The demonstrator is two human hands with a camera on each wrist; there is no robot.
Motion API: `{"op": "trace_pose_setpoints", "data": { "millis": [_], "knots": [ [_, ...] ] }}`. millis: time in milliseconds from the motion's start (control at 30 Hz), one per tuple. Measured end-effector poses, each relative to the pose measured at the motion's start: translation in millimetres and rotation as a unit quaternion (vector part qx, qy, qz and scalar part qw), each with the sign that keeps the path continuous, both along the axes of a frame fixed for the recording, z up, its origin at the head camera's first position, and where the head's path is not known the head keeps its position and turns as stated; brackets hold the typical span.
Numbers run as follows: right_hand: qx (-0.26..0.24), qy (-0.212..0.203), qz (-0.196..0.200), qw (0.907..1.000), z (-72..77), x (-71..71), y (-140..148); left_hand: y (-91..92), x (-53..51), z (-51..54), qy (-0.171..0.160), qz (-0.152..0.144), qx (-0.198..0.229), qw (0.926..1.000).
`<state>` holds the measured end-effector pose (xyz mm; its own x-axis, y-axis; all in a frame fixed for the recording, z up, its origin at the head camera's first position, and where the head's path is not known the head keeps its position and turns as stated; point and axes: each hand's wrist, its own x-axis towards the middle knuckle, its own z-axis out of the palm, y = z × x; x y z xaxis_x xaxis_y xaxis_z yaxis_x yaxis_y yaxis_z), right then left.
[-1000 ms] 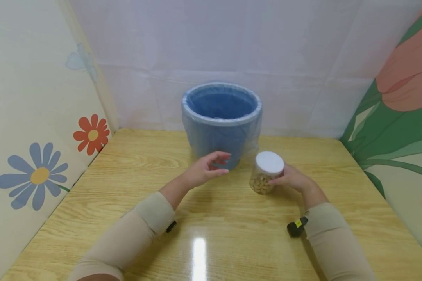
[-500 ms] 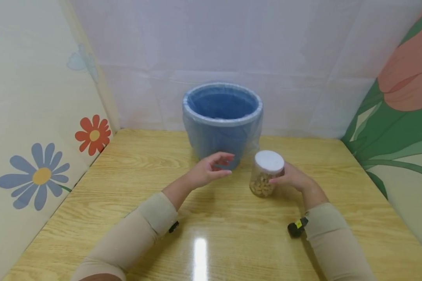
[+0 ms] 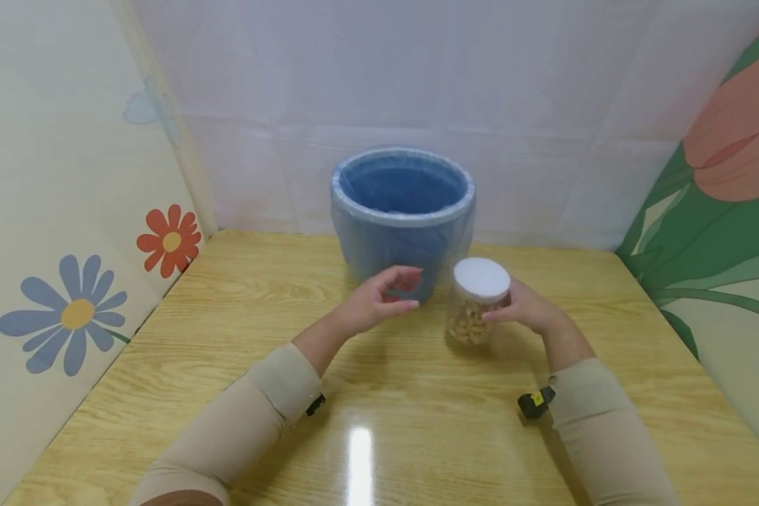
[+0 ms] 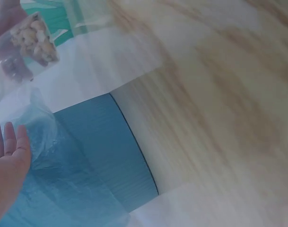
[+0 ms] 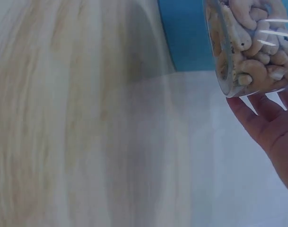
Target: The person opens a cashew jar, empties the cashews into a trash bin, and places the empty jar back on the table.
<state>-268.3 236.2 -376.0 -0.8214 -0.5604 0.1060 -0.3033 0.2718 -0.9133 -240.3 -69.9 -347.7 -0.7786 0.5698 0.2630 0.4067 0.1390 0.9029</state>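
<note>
A clear jar of cashews with a white lid is gripped from the right side by my right hand. It appears to be a little above the table, upright with a slight tilt. In the right wrist view, cashews fill the lower part of the jar, and fingers lie against its wall. My left hand, thumb apart from relaxed fingers, holds nothing. It is in front of a blue waste bin lined with a clear plastic bag. The jar's far side is hidden.
The bin stands at the back middle of the wooden table, near a white cloth backdrop. Flower-printed panels flank the table on both sides. A small black wrist camera hangs beneath the right sleeve.
My right hand has raised the jar slightly, after it sat lower in the earlier frames. My left hand has shifted slightly right, its fingers still relaxed.
</note>
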Motion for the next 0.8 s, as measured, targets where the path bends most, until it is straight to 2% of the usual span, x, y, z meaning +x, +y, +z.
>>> {"op": "trace_pose_setpoints", "data": {
  "millis": [133, 433, 500, 667, 700, 800],
  "knots": [
    [-0.012, 0.020, 0.025, 0.9994, 9.5, 3.6, -6, 2.9, -8.8, -8.1, 0.000, 0.003, 0.016, 0.9999],
    [-0.013, 0.044, 0.054, 0.9975, 21.0, 6.3, -18, 6.5, -10.0, -6.9, -0.001, 0.010, 0.027, 0.9996],
    [-0.012, 0.052, 0.061, 0.9967, 21.4, 4.6, -21, 7.4, -6.7, -2.2, -0.004, 0.016, 0.027, 0.9995],
    [-0.005, 0.065, 0.066, 0.9957, 25.8, 4.1, -31, 12.0, 9.0, 19.9, -0.016, 0.027, 0.034, 0.9990],
    [-0.004, 0.066, 0.066, 0.9956, 27.1, 4.5, -33, 13.0, 10.4, 22.0, -0.019, 0.028, 0.038, 0.9987],
    [-0.003, 0.071, 0.067, 0.9952, 30.4, 4.9, -39, 16.3, 4.4, 16.2, -0.019, 0.031, 0.053, 0.9979]
  ]
}}
